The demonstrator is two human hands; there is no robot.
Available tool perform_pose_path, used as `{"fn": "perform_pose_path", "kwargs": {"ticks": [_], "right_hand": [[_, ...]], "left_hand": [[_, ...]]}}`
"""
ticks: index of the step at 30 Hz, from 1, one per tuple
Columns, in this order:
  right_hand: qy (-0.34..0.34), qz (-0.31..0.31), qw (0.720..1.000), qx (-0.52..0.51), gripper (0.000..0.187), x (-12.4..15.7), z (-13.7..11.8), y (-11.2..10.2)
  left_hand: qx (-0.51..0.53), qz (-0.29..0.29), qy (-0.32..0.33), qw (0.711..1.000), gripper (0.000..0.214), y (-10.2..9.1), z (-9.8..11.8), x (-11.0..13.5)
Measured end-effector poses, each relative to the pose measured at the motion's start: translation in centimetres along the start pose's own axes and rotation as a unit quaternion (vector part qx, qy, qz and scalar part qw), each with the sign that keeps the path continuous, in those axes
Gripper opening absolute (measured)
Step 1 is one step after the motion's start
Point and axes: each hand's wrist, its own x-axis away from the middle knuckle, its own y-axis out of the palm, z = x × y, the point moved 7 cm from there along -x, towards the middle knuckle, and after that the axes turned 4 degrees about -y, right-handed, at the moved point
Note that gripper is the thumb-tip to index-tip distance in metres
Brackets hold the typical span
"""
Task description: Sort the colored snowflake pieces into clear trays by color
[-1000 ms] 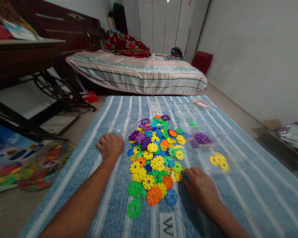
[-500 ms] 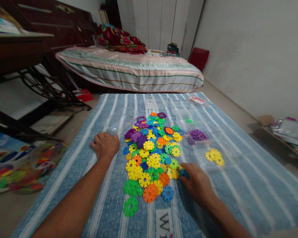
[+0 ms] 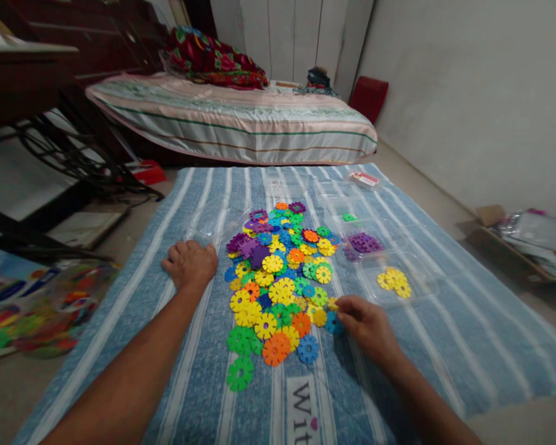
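A pile of flat, flower-shaped plastic discs [image 3: 278, 278] in many colours lies on a blue striped cloth [image 3: 204, 198]. My left hand [image 3: 189, 262] rests knuckles-up on the cloth at the pile's left edge, fingers curled under. My right hand [image 3: 364, 321] is at the pile's lower right edge, fingertips pinched on a yellow disc [image 3: 332, 303], with a blue disc [image 3: 332, 323] just under them. Clear trays to the right hold yellow discs [image 3: 391, 281], purple discs [image 3: 364, 242] and one green disc [image 3: 349, 217].
A low mattress [image 3: 241, 120] with a floral bundle lies beyond the cloth. Dark wooden furniture [image 3: 37, 80] and metal frames stand at left. Colourful packaging [image 3: 32, 303] lies on the floor at left. A cardboard box with plastic bags [image 3: 528, 235] sits by the right wall.
My right hand has shifted slightly up and left along the pile's edge and closed its fingertips on a yellow disc. The left hand stayed put. The view tilted a little.
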Motion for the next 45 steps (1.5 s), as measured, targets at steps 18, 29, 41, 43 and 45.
{"fn": "perform_pose_path", "kwargs": {"ticks": [18, 29, 41, 43, 45], "right_hand": [[-0.343, -0.119, 0.862, 0.354, 0.007, 5.0, -5.5, 5.4], [-0.423, -0.07, 0.817, 0.384, 0.011, 5.0, -5.4, 7.5], [-0.25, 0.212, 0.802, 0.499, 0.031, -3.9, -9.2, -11.3], [-0.183, 0.277, 0.757, 0.563, 0.032, -5.7, -8.6, -15.2], [-0.122, 0.286, 0.73, 0.609, 0.032, -7.2, -7.6, -17.8]], "left_hand": [[0.01, -0.016, -0.004, 1.0, 0.052, 0.3, 0.0, -0.1], [-0.009, -0.016, -0.025, 1.0, 0.061, 0.8, -0.6, -1.4], [-0.005, -0.015, -0.02, 1.0, 0.064, 0.6, -0.6, -1.3], [-0.004, -0.002, -0.016, 1.0, 0.061, 0.5, -0.6, -1.2], [-0.005, 0.005, -0.014, 1.0, 0.059, 0.4, -0.6, -1.0]]}}
